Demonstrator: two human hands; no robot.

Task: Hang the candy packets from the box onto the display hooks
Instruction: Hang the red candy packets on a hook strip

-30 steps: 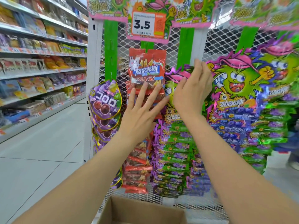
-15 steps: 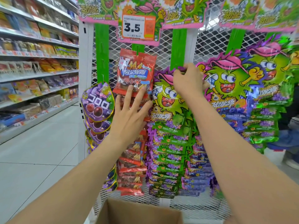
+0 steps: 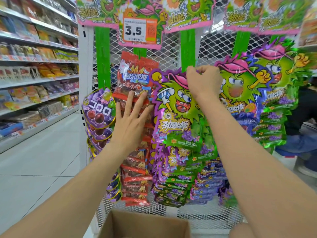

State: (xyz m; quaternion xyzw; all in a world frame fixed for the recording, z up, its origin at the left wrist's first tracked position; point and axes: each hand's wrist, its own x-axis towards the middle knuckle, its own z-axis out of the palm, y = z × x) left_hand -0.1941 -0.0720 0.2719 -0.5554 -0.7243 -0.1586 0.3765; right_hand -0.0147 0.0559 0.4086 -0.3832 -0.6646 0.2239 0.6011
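Box (image 3: 145,225) at the bottom edge, open. Its inside is hidden, so the stock left cannot be told.

Left hand (image 3: 130,121) spread flat, fingers straight, pressing on the red packets (image 3: 135,78).

Right hand (image 3: 202,81) curled, pinching the top of a green packet (image 3: 176,107) at the foot of the green strip (image 3: 187,48). The hook is hidden behind the fingers.

Judged: this packet is mid-hang, not yet let go. Columns on the rack (image 3: 171,45) hang full below it, so the task looks well along.

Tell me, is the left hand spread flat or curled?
Spread flat. The left hand has straight, splayed fingers whose tips press against the red packets; it grips nothing.
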